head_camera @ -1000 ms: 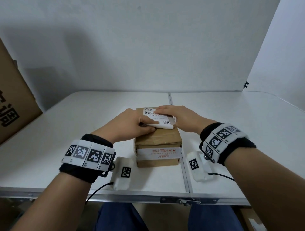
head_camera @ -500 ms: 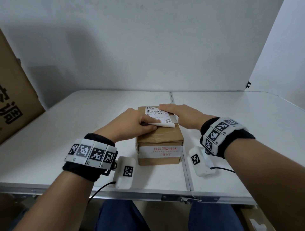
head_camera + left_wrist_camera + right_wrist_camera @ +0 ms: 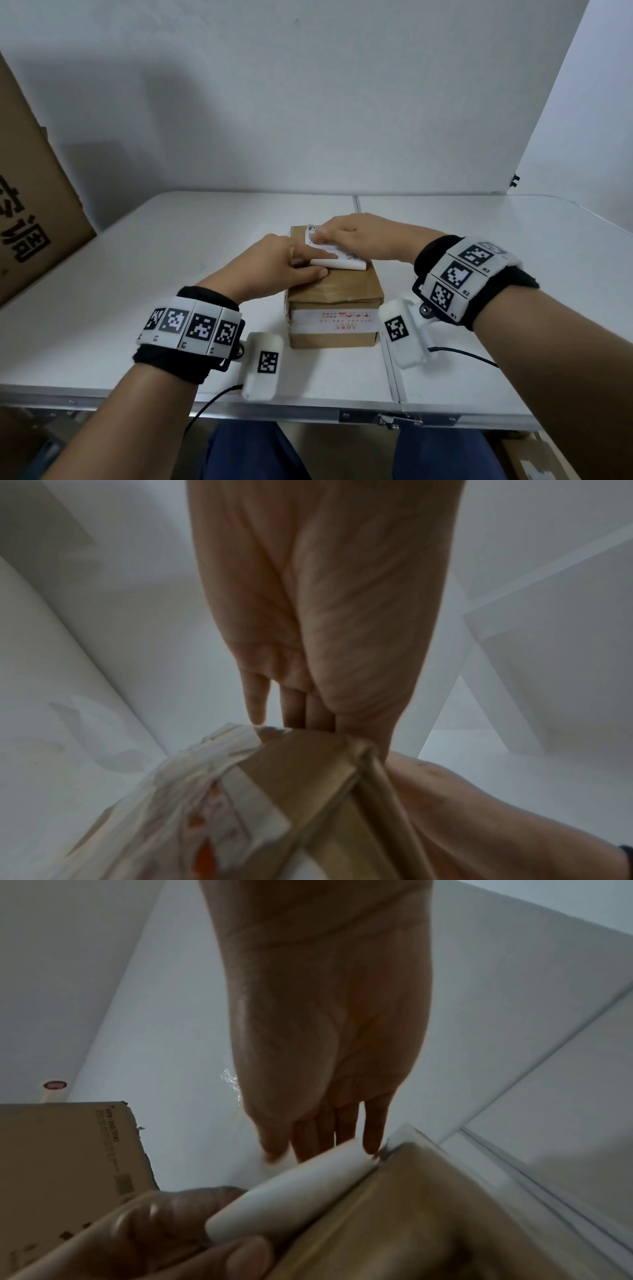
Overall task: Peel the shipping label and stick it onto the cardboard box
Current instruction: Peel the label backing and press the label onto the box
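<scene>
The shipping label is laid on the far part of the top of the sealed cardboard box, its near edge curled up into a white roll. That rolled edge is pinched between thumb and forefinger of the left hand, while the far end is pressed flat under the straight fingers of the right hand. The box is stood near the front edge of the white folding table, and a large cardboard carton is leaned at the table's left side.
</scene>
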